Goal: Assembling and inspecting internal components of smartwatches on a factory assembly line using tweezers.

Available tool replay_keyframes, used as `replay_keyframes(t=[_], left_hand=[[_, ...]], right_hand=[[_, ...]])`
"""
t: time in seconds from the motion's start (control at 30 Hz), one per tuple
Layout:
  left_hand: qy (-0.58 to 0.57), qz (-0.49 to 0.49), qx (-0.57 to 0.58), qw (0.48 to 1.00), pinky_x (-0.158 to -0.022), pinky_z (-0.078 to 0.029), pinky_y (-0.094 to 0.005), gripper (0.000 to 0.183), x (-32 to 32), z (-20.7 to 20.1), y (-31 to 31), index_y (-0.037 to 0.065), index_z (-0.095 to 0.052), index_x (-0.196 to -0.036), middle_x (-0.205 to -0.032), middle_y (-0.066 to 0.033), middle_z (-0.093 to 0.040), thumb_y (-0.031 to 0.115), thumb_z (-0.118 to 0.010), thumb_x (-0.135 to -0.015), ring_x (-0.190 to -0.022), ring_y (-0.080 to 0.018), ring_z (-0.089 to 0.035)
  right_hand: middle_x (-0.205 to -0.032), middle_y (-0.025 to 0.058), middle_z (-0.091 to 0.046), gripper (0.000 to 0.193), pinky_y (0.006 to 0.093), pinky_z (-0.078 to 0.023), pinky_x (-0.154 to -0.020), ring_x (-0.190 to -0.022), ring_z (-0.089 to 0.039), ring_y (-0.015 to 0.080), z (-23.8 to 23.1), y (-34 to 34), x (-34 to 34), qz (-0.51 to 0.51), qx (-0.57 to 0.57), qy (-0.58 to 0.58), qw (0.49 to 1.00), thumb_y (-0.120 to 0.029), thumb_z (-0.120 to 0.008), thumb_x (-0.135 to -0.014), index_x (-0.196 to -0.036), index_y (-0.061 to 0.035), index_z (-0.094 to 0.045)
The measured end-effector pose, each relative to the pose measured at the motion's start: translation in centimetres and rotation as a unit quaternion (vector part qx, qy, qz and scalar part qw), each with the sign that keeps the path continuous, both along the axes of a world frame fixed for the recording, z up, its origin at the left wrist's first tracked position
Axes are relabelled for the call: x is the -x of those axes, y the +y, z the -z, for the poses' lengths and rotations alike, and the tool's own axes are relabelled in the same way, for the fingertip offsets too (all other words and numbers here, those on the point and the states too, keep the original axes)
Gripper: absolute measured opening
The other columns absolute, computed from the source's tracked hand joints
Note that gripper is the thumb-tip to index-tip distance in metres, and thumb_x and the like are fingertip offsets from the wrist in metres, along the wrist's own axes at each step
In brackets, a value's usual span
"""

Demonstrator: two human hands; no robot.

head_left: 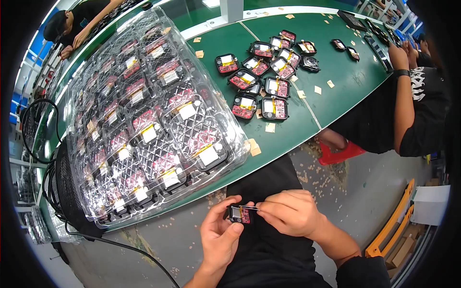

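Note:
Over my lap, my left hand (220, 233) grips a small black-cased electronic device (240, 214) by its edges. Its open side shows a red circuit board, a silvery-white block and a strip of yellow tape. My right hand (290, 212) pinches a pair of thin metal tweezers (250, 207), whose tips reach over the top part of the device. Whether the tips touch the board I cannot tell. Similar open devices (275, 108) lie in a loose group on the green bench (297, 122), beyond my hands.
Stacked clear plastic trays (192, 165) filled with such devices cover the bench's left side. Black cables (120, 244) hang by its left end. Paper scraps (270, 127) dot bench and floor. A co-worker (418, 105) sits at right near a red stool (340, 151); another person (72, 26) works across.

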State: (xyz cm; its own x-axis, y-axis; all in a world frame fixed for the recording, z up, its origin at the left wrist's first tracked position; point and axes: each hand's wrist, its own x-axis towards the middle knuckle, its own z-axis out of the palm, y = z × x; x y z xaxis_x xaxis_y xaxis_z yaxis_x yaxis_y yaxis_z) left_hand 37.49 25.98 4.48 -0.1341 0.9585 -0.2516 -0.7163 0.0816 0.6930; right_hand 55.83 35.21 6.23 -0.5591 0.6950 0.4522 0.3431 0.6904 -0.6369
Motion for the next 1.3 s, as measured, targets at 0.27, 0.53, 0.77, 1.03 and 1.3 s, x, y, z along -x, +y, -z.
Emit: replay_keyframes(t=[0.27, 0.53, 0.77, 1.03, 1.3], left_hand=[[-0.021, 0.002, 0.016, 1.000, -0.116, -0.046, -0.0504, 0.053, 0.1, 0.2, 0.0, -0.005, -0.054, -0.140, -0.147, -0.0211, -0.053, 0.002, -0.077, -0.093, -0.132, -0.0413, -0.060], [-0.013, 0.005, 0.023, 1.000, -0.116, -0.046, -0.0502, 0.053, 0.0, 0.2, 0.0, -0.005, -0.054, -0.140, -0.147, -0.0210, -0.053, 0.002, -0.077, -0.093, -0.131, -0.0416, -0.060], [-0.007, 0.005, 0.018, 1.000, -0.115, -0.047, -0.0485, 0.051, 0.1, 0.2, 0.0, -0.005, -0.055, -0.140, -0.147, -0.0212, -0.052, 0.001, -0.076, -0.093, -0.131, -0.0404, -0.061], [-0.018, -0.010, 0.009, 1.000, -0.113, -0.050, -0.0484, 0.050, -0.1, 0.3, 0.3, -0.005, -0.056, -0.138, -0.147, -0.0218, -0.052, -0.001, -0.076, -0.093, -0.130, -0.0418, -0.061], [-0.002, -0.009, -0.003, 1.000, -0.111, -0.052, -0.0427, 0.051, 0.0, 0.5, -0.1, -0.008, -0.055, -0.138, -0.145, -0.0208, -0.054, -0.004, -0.076, -0.092, -0.130, -0.0381, -0.063]], right_hand=[[-0.088, 0.0063, -0.070, 0.019, 0.0327, -0.055, -0.056, -0.064, -0.068, 0.0212, 0.2, 0.0, 0.1, 0.010, -0.014, 0.003, 1.000, -0.005, -0.084, -0.078, -0.094, -0.0027, -0.073], [-0.088, 0.0069, -0.071, 0.020, 0.0330, -0.057, -0.057, -0.065, -0.069, 0.0218, 0.9, -0.3, 0.0, 0.006, -0.008, 0.008, 1.000, -0.003, -0.084, -0.077, -0.094, -0.0028, -0.073], [-0.089, 0.0090, -0.072, 0.019, 0.0336, -0.059, -0.060, -0.069, -0.072, 0.0246, 1.1, -0.3, 0.1, 0.003, 0.041, 0.039, 0.998, -0.002, -0.084, -0.079, -0.095, -0.0019, -0.074], [-0.088, 0.0082, -0.072, 0.019, 0.0325, -0.057, -0.058, -0.067, -0.071, 0.0224, 0.8, -0.5, 0.5, 0.022, 0.003, 0.015, 1.000, -0.002, -0.082, -0.079, -0.095, -0.0017, -0.074], [-0.086, 0.0049, -0.071, 0.019, 0.0315, -0.054, -0.056, -0.062, -0.067, 0.0208, 0.5, -0.2, 0.4, 0.013, -0.022, -0.002, 1.000, -0.005, -0.083, -0.080, -0.096, -0.0054, -0.074]])
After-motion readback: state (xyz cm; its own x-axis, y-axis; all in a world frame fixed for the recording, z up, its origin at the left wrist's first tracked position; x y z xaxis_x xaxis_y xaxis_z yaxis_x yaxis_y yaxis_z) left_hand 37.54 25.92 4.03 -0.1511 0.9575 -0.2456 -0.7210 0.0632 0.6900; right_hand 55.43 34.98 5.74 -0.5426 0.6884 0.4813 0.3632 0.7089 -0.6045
